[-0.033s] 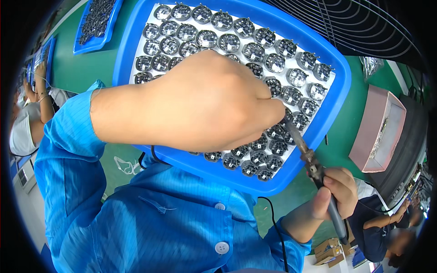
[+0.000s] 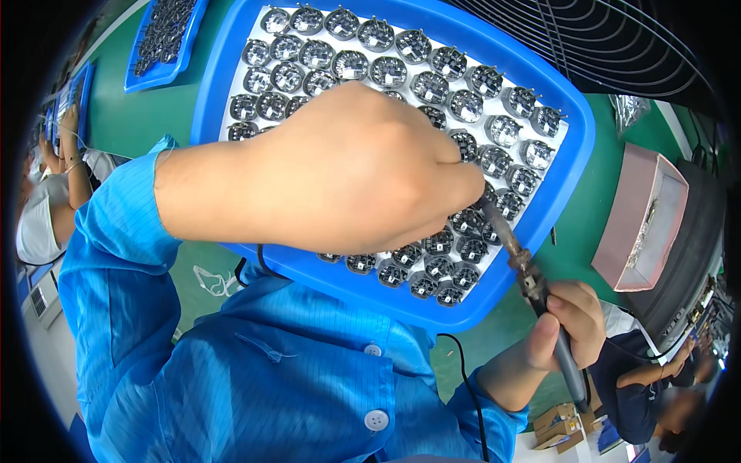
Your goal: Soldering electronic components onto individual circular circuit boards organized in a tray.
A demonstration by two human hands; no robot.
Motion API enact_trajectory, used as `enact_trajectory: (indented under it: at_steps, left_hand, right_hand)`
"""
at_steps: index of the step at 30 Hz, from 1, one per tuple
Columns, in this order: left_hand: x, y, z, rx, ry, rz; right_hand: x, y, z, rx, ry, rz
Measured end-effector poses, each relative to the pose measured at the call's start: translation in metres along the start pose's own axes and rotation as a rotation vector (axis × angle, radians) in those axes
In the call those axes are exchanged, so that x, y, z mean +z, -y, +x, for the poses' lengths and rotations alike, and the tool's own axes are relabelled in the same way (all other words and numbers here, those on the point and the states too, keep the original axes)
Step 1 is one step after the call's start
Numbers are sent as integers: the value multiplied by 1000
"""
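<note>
Over the blue tray our left hand curls, holding what we can't tell; our right hand grasps the soldering iron, long axis slanting up-left across the rim, metal end just beside the left knuckles.

Soldering iron: slim, with a dark grey handle and a worn, discoloured metal shaft; gripped in the right hand.
Iron's pose: slanted, running up and leftward over the tray's edge, its front end beside the left hand's fingers; the very tip is hard to make out.
Round parts: many small, dark-rimmed discs with shiny faces and short protruding pins, set in close rows.
Tray: blue, round-cornered, holding the parts; partly covered by the left hand.
</note>
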State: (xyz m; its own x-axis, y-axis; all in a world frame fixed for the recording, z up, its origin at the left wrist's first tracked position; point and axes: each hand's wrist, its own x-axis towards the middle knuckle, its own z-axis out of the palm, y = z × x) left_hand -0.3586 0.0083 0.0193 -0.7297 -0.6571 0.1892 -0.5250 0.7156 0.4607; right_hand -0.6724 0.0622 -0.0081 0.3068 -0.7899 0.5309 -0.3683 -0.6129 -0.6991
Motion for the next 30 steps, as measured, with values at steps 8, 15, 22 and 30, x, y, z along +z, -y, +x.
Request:
enact_trajectory:
  at_steps: [8,15,22,30]
  left_hand:
    - [7,4,4,-10,-133,48]
    - [8,4,3,-1,-134,55]
    - [6,3,2,-27,-81,49]
    - [7,3,1,-38,-32,43]
  right_hand:
    - [7,-5,-2,-15,2,-2]
    - [8,-8,-4,-20,-15,-6]
    - [8,-8,-3,-17,-6,12]
    - [10,-7,-1,-15,-3,-1]
